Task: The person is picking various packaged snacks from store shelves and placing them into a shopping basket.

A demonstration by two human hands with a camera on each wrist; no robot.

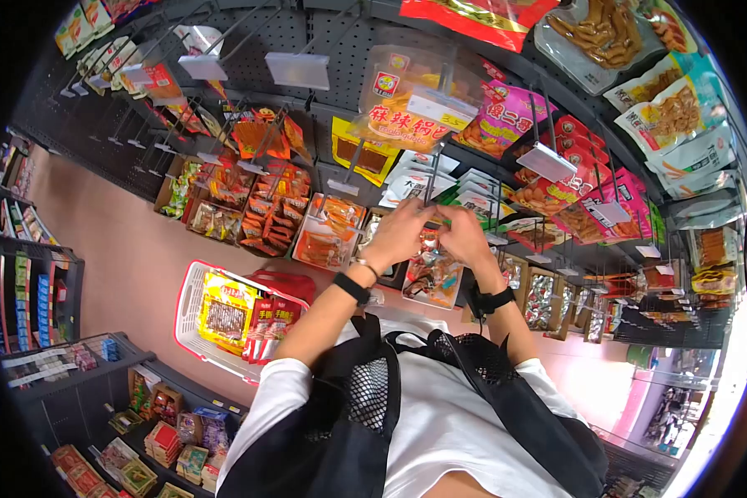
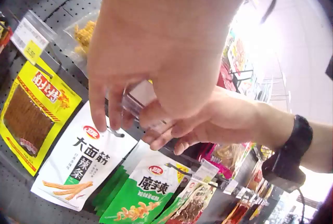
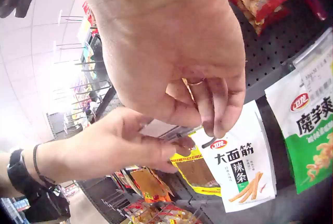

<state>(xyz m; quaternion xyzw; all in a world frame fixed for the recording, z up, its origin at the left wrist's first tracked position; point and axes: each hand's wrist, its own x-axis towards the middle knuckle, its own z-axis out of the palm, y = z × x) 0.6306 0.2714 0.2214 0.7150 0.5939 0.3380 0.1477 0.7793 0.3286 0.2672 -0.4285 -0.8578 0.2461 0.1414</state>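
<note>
**Both hands at the tag on the hook**

My left hand (image 1: 398, 236) and right hand (image 1: 465, 236) are raised side by side to the pegboard (image 1: 307, 33), fingertips close together in front of the hanging packets. From the head view I cannot see what lies between them.

The wrist views show it: a small clear tag (image 2: 140, 96) with a white slip in it, sitting at the outer end of a hook (image 2: 117, 133). My left hand's thumb and fingers close narrowly on the tag (image 3: 156, 128). My right hand's fingers (image 3: 218, 114) are curled down, their tips just at the end of the hook (image 3: 208, 143) and against the tag's underside. Whether they actually pinch it I cannot tell.

Right behind the hook hangs a white packet (image 2: 78, 156) printed with orange sticks. A green packet (image 2: 151, 193) hangs beside it, and a yellow packet (image 2: 31, 114) on its other side.

Down at my left, well apart from the hands, stands a red and white basket (image 1: 192, 290) with packets in it.
</note>
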